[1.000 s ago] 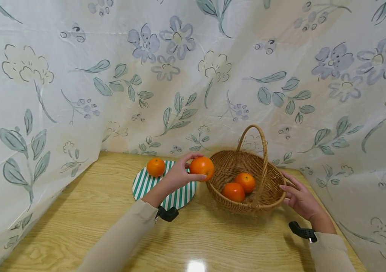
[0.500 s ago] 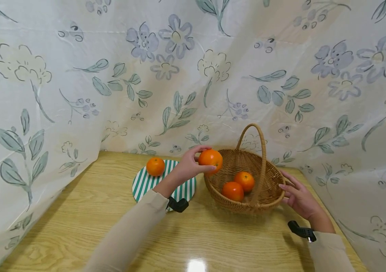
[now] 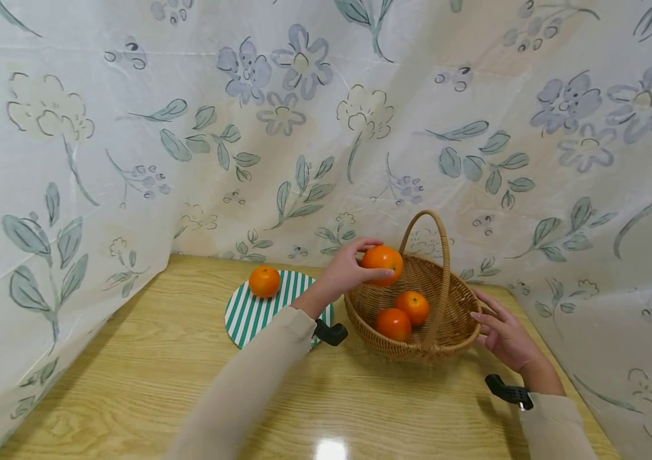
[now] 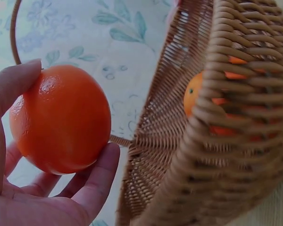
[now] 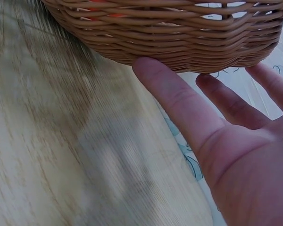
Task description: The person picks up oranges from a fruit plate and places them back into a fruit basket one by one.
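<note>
My left hand (image 3: 350,268) grips an orange (image 4: 61,120) between thumb and fingers, in the air over the left side of the wicker basket (image 3: 386,345). Thumb and fingertips press opposite sides of the fruit in the left wrist view. Two more fruits lie inside the basket, a redder one (image 3: 393,324) in front and an orange one (image 3: 413,308) just behind. At the basket's right side, my right hand (image 3: 509,338) touches the rim. Its extended fingers (image 5: 179,96) rest against the woven outer wall in the right wrist view.
A round green-and-white striped mat (image 3: 245,313) lies left of the basket, with one orange (image 3: 264,281) on its upper part. The basket's tall arched handle (image 3: 445,255) rises over its middle. Floral cloth (image 3: 280,115) hangs behind and beside the wooden table (image 3: 147,358).
My left hand has carried the orange rightward and slightly up, from beside the basket to over its left part. The right hand stays against the basket, and the other fruits lie where they were.
</note>
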`<state>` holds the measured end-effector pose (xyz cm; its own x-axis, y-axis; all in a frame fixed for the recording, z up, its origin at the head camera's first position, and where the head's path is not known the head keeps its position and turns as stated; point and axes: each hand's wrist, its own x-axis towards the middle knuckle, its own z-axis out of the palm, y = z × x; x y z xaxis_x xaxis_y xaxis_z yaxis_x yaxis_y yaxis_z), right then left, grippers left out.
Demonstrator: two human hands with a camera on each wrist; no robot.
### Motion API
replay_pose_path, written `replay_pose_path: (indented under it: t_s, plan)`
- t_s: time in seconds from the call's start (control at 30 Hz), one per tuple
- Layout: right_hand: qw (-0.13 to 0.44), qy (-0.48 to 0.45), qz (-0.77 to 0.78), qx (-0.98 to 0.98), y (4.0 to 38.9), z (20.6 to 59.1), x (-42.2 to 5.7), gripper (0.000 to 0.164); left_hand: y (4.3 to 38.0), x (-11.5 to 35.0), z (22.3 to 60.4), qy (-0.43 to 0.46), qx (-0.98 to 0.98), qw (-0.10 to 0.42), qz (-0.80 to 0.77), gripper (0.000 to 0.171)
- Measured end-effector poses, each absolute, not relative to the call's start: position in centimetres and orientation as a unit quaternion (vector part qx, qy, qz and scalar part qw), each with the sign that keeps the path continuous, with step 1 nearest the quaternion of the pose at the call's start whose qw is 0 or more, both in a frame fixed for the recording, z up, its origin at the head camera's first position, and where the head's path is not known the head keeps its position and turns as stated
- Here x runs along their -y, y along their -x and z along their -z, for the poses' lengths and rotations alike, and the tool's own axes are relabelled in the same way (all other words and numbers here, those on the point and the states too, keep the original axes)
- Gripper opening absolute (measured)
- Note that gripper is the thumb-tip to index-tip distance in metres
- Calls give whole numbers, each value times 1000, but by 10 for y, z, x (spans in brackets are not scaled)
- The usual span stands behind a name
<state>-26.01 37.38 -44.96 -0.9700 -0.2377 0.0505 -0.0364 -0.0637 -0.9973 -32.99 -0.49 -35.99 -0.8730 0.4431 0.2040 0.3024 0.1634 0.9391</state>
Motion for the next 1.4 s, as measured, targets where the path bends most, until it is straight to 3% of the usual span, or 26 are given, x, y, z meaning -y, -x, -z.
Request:
replay_pose_path:
  t_s: [0.93,1.4]
  plan:
    - [73,106,719,-683,263,451,-379,67,350,-68,367,-166,-705,98,-683,56]
    - [80,120,727,-672,263,449,-377,66,361,-79,387,-99,-680,111,-718,61]
